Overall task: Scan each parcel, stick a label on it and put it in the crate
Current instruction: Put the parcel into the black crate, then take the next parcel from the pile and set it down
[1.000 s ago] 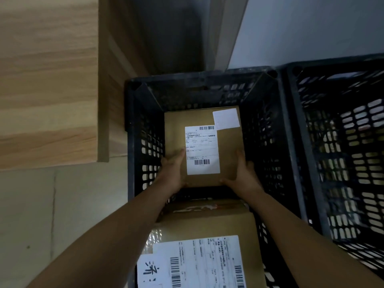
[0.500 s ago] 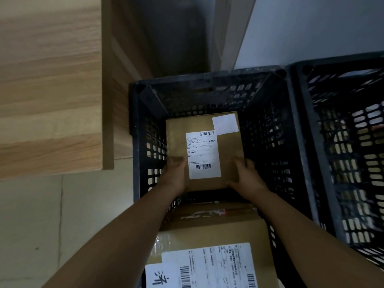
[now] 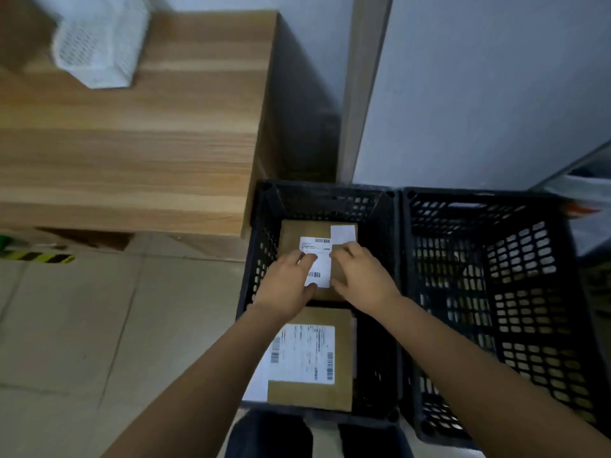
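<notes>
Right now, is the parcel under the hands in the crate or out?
In. The parcel lies label-up inside the crate walls; left hand and right hand rest on it.

Up top-left, a white mesh basket [image 3: 99, 41] sits on the wooden desk [image 3: 139, 153], blurred. Below it, pale floor tiles [image 3: 92, 332], with yellow-and-black striped tape [image 3: 36, 257] at the left edge. Grey wall [image 3: 479, 94] behind.
</notes>
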